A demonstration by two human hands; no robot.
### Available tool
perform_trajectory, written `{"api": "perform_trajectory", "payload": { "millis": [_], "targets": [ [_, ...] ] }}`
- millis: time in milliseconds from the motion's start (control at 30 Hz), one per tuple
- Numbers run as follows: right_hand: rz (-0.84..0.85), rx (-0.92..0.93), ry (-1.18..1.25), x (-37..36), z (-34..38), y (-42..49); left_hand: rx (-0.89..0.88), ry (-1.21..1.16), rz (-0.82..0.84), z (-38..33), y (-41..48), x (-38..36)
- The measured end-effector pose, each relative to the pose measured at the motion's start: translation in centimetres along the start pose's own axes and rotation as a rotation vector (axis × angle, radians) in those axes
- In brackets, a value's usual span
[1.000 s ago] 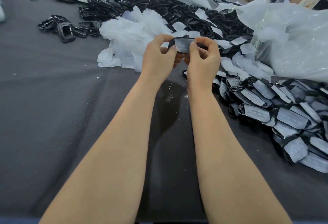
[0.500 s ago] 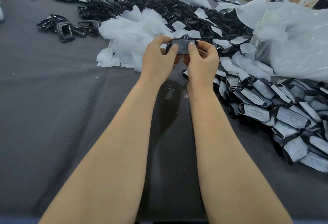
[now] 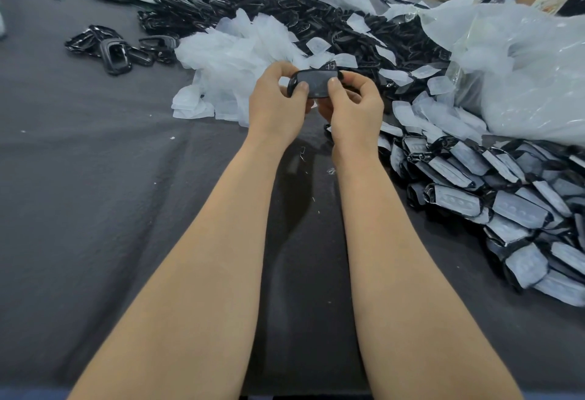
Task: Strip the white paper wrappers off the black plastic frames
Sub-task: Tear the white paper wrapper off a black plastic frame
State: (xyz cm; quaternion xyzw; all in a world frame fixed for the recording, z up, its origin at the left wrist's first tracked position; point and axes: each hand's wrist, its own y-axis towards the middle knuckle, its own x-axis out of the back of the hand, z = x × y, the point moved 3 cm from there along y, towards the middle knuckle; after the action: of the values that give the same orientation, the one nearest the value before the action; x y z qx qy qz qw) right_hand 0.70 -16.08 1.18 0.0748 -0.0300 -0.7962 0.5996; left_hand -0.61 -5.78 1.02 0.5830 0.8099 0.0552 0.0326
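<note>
While both hands held it up between them, the black plastic frame (image 3: 315, 83) lay crosswise, its long axis running straight from the left hand (image 3: 277, 105) to the right hand (image 3: 353, 108). Each hand pinched one rounded end, thumbs (image 3: 303, 87) pressed on the near face and fingers curled behind, so neither hand was the nearer; any peel would probably have to run along that axis, one hand anchoring while the other pulled. The frame was a glossy, round-cornered oblong. Its middle looked dull grey, and whether that was paper in shadow or bare plastic could not be told.

Just right of the right hand and running toward the person sat the heap of wrapped frames (image 3: 506, 206), black rims showing round matte, faintly embossed white paper. Beyond the left hand rose a soft drift of shed wrappers (image 3: 234, 51), thin and crumpled. Farther out lay the shiny bare frames (image 3: 285, 10). A filmy plastic bag (image 3: 525, 83) slumped well to the right. Under everything stretched a dark, felt-like cloth (image 3: 95, 209).
</note>
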Motion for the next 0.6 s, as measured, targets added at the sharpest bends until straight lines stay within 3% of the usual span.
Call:
{"api": "perform_trajectory", "payload": {
  "millis": [133, 367, 600],
  "targets": [
    [0.006, -0.027, -0.077, -0.35, -0.08, -0.02, -0.016, 0.054, -0.008, -0.09, -0.03, -0.07],
    [0.014, -0.093, 0.057, -0.28, 0.02, -0.17, -0.03, 0.064, -0.015, -0.04, 0.01, -0.03],
    [-0.024, -0.062, -0.061, -0.15, -0.09, 0.13, -0.016, 0.095, -0.002, -0.11, -0.06, -0.2]
  ]
}}
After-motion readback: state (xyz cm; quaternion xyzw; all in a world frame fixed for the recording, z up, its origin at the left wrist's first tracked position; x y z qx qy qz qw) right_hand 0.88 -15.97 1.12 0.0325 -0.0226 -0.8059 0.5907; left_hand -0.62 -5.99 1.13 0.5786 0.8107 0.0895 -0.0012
